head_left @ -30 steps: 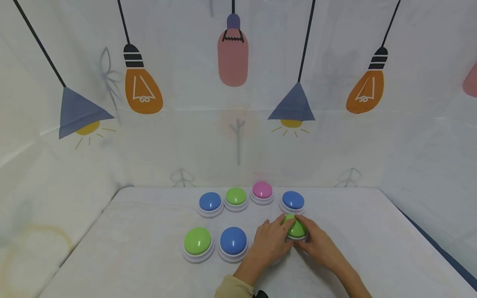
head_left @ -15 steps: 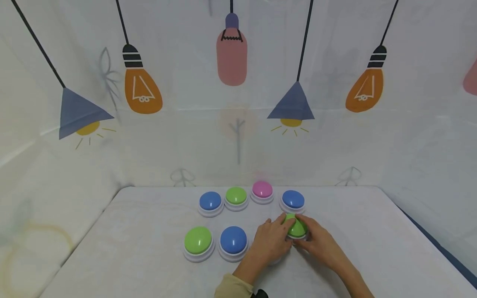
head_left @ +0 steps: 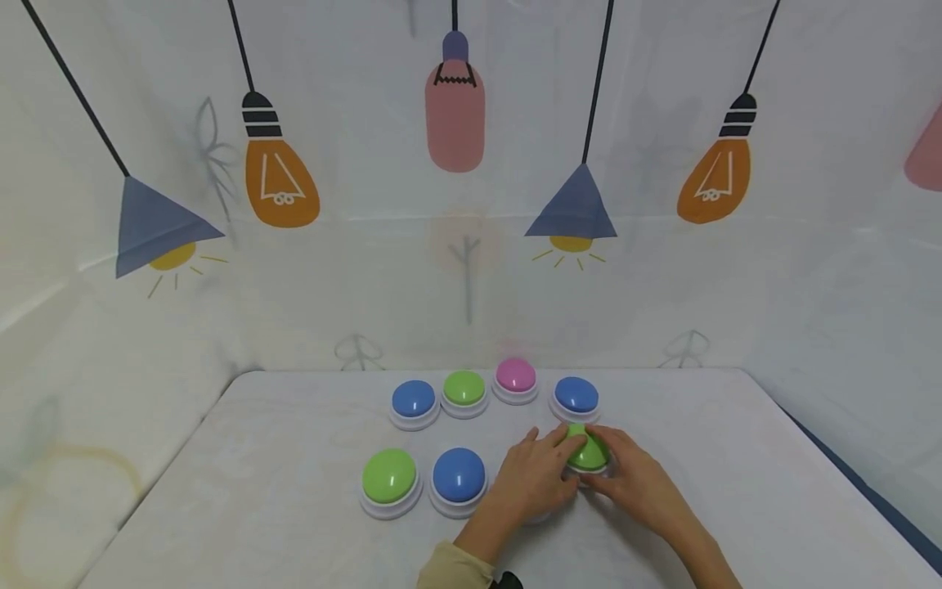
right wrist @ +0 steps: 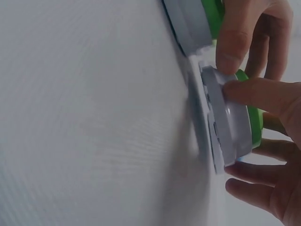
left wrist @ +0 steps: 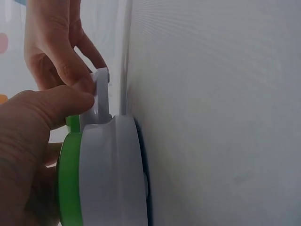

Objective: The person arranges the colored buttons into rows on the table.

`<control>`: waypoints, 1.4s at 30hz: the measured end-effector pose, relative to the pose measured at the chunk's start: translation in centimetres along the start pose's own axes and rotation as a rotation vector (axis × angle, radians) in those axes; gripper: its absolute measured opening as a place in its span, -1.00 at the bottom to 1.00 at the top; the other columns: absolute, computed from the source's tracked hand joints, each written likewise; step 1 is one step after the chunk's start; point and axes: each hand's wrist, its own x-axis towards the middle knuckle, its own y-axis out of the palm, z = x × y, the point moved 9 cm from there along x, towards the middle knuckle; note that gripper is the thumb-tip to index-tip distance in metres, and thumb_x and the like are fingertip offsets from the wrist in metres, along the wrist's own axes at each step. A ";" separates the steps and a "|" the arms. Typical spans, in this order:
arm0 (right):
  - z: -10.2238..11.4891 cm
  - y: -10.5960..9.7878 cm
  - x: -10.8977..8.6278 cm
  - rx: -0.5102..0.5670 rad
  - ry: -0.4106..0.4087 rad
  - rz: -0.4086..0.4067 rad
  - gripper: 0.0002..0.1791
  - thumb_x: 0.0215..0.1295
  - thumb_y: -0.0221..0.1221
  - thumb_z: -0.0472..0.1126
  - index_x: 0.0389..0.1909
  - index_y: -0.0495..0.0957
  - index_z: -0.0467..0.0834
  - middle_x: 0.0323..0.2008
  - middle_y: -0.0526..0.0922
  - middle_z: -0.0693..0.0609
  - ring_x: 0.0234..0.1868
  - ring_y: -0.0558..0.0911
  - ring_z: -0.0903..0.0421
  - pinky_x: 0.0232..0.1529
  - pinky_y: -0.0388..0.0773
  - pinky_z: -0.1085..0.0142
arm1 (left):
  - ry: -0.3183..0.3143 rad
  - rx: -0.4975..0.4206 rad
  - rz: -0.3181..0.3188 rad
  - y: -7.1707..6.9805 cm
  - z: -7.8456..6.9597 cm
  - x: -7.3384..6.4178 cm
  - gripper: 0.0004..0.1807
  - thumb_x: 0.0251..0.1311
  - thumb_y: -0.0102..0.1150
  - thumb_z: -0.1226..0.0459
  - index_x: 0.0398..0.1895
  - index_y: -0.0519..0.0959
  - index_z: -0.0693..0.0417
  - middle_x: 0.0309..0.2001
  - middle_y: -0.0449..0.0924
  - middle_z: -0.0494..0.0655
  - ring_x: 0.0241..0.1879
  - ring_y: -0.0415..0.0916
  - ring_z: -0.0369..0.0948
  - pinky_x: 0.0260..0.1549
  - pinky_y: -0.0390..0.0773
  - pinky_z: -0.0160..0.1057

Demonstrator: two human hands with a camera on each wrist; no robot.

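Between both hands is a push button with a green dome and white base (head_left: 589, 454), at the right end of the front row. My left hand (head_left: 533, 483) grips its left side, thumb low on the white rim (left wrist: 101, 101) and fingers on the dome. From the right, my right hand (head_left: 640, 483) grips the same button, with its thumb at the base (right wrist: 229, 117) in the right wrist view. Its underside edge shows there; whether it fully touches the table I cannot tell. Under my left hand sits another green button (left wrist: 110, 169), mostly hidden in the head view.
A blue button (head_left: 459, 476) and a green button (head_left: 389, 477) stand to the left in the front row. Behind them are a blue (head_left: 414, 399), a green (head_left: 464, 389), a pink (head_left: 516, 375) and a blue button (head_left: 576, 396). White cloth covers the table (head_left: 294, 491).
Both hands keep their hold on the green button with hardly any movement. The head view has shifted slightly.
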 end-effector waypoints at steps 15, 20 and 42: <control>2.7 -2.5 -1.6 -0.127 -0.101 -0.097 -0.28 -0.16 0.43 -0.08 0.12 0.44 -0.12 0.01 0.52 0.04 -0.06 0.59 0.03 -0.10 0.54 0.08 | 0.132 0.003 -0.043 -1.5 -1.0 -1.1 -0.36 0.06 0.18 0.00 0.28 0.30 -0.25 0.28 0.33 -0.07 0.13 0.42 -0.27 0.21 0.28 -0.13; 2.4 -2.7 -2.3 -0.136 -0.067 -0.071 -0.29 -0.17 0.43 -0.07 0.11 0.45 -0.09 -0.01 0.52 0.06 -0.05 0.58 0.05 -0.10 0.55 0.09 | 0.162 0.029 -0.008 -1.4 -1.8 -1.4 -0.35 0.08 0.16 -0.05 0.28 0.28 -0.29 0.29 0.31 -0.13 0.13 0.42 -0.29 0.20 0.30 -0.18; -0.3 -1.3 -2.8 0.009 0.126 0.158 -0.36 -0.11 0.39 0.04 0.06 0.46 0.01 0.00 0.50 0.13 0.01 0.52 0.07 0.00 0.50 0.06 | 0.213 0.000 0.139 -0.2 -3.0 -2.0 -0.38 0.13 0.08 -0.13 0.29 0.25 -0.39 0.33 0.24 -0.20 0.17 0.35 -0.36 0.21 0.28 -0.21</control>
